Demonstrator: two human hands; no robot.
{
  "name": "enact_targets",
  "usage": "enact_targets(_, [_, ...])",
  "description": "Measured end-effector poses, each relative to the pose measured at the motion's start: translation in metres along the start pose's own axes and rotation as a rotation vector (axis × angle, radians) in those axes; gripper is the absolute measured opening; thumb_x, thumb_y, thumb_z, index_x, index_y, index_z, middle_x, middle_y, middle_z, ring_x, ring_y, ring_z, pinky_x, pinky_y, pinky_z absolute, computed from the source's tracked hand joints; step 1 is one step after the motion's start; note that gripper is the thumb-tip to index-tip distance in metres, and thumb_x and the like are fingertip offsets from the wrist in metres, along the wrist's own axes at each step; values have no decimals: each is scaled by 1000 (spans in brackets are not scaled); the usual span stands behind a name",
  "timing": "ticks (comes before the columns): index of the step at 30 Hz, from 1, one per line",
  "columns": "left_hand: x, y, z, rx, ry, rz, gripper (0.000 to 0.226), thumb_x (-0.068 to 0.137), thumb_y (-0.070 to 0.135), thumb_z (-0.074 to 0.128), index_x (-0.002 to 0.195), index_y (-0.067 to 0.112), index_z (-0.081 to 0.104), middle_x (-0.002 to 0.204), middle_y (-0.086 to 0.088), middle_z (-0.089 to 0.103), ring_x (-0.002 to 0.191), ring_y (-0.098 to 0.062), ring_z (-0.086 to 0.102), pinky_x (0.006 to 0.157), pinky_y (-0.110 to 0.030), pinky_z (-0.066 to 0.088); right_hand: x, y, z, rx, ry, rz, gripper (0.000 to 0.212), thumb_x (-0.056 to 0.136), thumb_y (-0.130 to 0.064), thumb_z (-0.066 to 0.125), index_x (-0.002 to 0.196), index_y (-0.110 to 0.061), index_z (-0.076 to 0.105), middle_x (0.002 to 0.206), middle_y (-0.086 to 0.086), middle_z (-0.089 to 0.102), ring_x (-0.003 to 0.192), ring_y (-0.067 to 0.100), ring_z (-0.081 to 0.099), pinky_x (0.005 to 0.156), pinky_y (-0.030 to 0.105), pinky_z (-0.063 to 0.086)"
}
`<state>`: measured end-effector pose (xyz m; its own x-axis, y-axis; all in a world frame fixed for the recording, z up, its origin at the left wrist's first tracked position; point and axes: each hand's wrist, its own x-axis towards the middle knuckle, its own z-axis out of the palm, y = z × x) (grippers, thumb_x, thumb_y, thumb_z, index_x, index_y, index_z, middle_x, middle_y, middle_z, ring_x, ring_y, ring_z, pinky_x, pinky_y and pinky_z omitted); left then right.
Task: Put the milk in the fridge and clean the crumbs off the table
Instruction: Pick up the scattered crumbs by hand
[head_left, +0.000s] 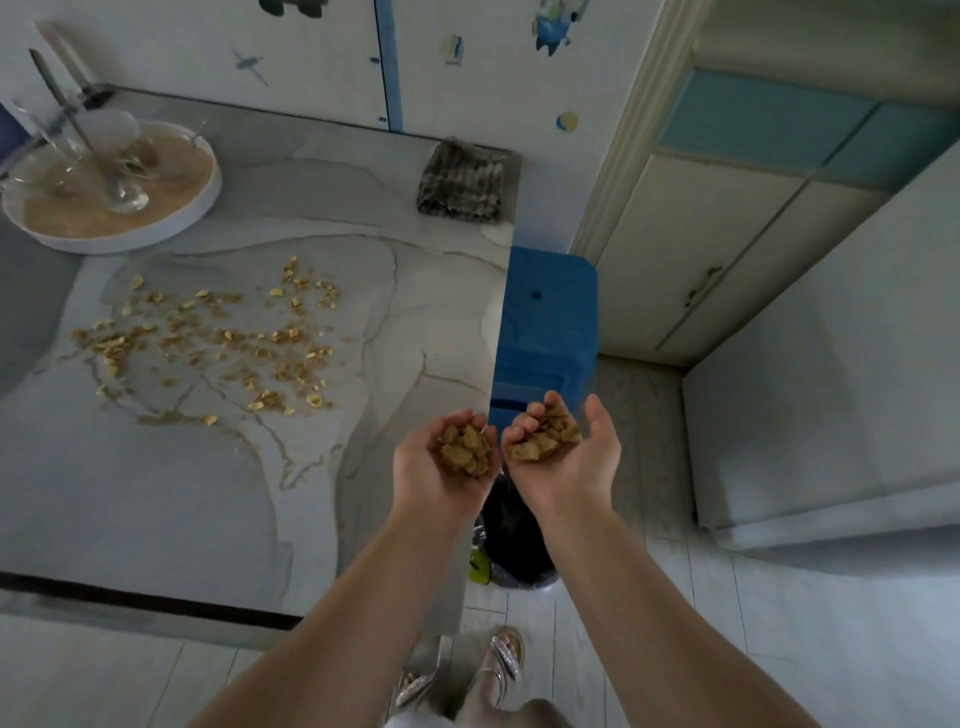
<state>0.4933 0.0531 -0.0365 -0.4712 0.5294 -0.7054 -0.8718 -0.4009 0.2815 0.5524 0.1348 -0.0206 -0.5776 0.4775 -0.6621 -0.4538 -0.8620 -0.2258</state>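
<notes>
Both palms face up and are cupped around heaps of brown crumbs. My left hand (439, 470) hovers over the right edge of the marble table (171, 493). My right hand (569, 454) is just past that edge, above a bin lined with a black bag (511, 540) on the floor. Many yellow-brown crumbs (218, 343) lie scattered over the middle of the table. No milk is in view. A white fridge-like appliance (831, 395) stands at the right.
A round white tray (171, 218) with glasses and spoons sits at the table's back left. A folded grey cloth (462, 182) lies at the back right corner. A blue stool (548, 322) stands beside the table, behind the bin. My sandalled feet (498, 665) are below.
</notes>
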Motion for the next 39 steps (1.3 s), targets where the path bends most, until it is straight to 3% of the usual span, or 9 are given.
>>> enact_targets(5, [4, -34, 0, 15, 20, 1, 23, 89, 13, 42, 77, 5, 60, 77, -12, 62, 73, -25, 59, 71, -34, 50, -1, -23, -26, 60, 22, -51, 41, 89, -44, 42, 70, -11, 57, 60, 3, 50, 50, 16, 44, 52, 25, 36])
enact_targets(14, [30, -108, -1, -43, 78, 81, 28, 91, 20, 41, 75, 8, 62, 73, -9, 64, 71, -23, 60, 70, -33, 47, 28, -92, -86, -110, 71, 34, 42, 89, -44, 43, 69, -11, 57, 62, 4, 51, 51, 17, 45, 53, 26, 36])
enact_targets(19, [84, -173, -25, -102, 200, 43, 27, 91, 20, 42, 75, 9, 61, 72, -8, 63, 69, -22, 58, 69, -32, 46, 81, -118, -152, -215, 108, 61, 42, 91, -43, 41, 67, -12, 56, 62, 4, 48, 52, 16, 45, 54, 26, 36])
enact_targets(23, [142, -217, -68, -110, 218, 40, 25, 92, 21, 44, 79, 8, 61, 75, -9, 63, 72, -22, 59, 70, -33, 48, 138, -105, -219, -217, 159, 77, 41, 93, -42, 39, 66, -14, 55, 64, 3, 47, 56, 17, 45, 60, 27, 38])
enact_targets(28, [236, -247, -144, -127, 231, 99, 25, 93, 21, 44, 83, 7, 63, 81, -10, 64, 77, -24, 60, 78, -35, 49, 225, -75, -304, -216, 156, 90, 40, 93, -40, 42, 72, -12, 61, 70, 6, 58, 66, 20, 56, 71, 31, 46])
enact_targets(34, [335, -273, -213, -160, 243, 175, 24, 91, 18, 44, 88, 2, 61, 87, -16, 62, 79, -29, 58, 91, -42, 46, 321, -39, -377, -179, 163, 79, 39, 96, -34, 37, 81, -8, 62, 74, 9, 63, 68, 22, 58, 67, 33, 49])
enact_targets(39, [393, -281, -256, -156, 261, 183, 43, 96, 33, 38, 98, -3, 61, 98, -22, 63, 91, -35, 58, 95, -47, 46, 381, -23, -419, -323, 150, 46, 42, 97, -37, 37, 91, -6, 64, 91, 12, 66, 87, 25, 61, 80, 35, 48])
